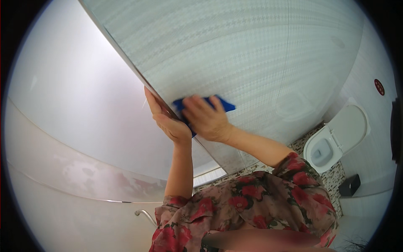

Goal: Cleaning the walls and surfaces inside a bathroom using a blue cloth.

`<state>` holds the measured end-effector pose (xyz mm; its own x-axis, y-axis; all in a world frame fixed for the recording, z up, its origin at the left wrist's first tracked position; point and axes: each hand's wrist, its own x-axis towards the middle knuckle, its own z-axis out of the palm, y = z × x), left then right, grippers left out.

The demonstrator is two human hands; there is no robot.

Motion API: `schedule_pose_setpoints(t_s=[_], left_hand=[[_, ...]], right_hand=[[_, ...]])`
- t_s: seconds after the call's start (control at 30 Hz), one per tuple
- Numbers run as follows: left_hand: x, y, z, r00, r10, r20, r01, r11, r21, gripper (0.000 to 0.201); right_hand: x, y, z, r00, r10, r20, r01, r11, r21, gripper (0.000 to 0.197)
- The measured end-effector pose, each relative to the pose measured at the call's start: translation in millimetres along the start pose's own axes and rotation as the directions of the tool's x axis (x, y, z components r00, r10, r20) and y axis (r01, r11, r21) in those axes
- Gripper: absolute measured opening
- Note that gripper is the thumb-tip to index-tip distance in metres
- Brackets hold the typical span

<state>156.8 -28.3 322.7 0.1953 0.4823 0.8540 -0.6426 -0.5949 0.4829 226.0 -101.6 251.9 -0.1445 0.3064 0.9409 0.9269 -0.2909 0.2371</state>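
A blue cloth [226,105] lies bunched against a pale patterned panel, under my right hand [208,119]. The fingers of that hand are smeared by motion and press the cloth to the surface close to the panel's edge. My left hand [171,122] is closed around the thin metal edge [145,82] just left of the cloth, its fingers pointing up along it. Part of the cloth hangs below, between the two hands. The panel's patterned face [235,54] stretches up and to the right.
On the left is a glossy white surface [75,92] with a reddish reflection low on it. A curved metal faucet [145,213] is at lower left. To the right stand a white toilet [322,149] with its lid raised and a dark box [349,185], over mosaic flooring [331,178].
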Motion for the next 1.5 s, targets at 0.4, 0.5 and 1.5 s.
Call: schedule_pose_setpoints(t_s=[0.4, 0.5, 1.5], left_hand=[[-14, -11, -37, 0.991, -0.11, 0.077, 0.108, 0.993, 0.038, 0.092], [-19, -12, -27, 0.983, -0.134, 0.126, 0.148, 0.983, -0.107, 0.095], [-60, -28, 27, 0.813, 0.458, 0.36, -0.58, 0.696, 0.424, 0.075]], right_hand=[[-16, 73, -30, 0.951, 0.251, -0.184, -0.273, 0.956, -0.109, 0.056], [19, 64, -31, 0.914, 0.318, -0.251, -0.344, 0.937, -0.068, 0.06], [-12, 76, -33, 0.957, 0.181, -0.229, -0.214, 0.969, -0.126, 0.041]])
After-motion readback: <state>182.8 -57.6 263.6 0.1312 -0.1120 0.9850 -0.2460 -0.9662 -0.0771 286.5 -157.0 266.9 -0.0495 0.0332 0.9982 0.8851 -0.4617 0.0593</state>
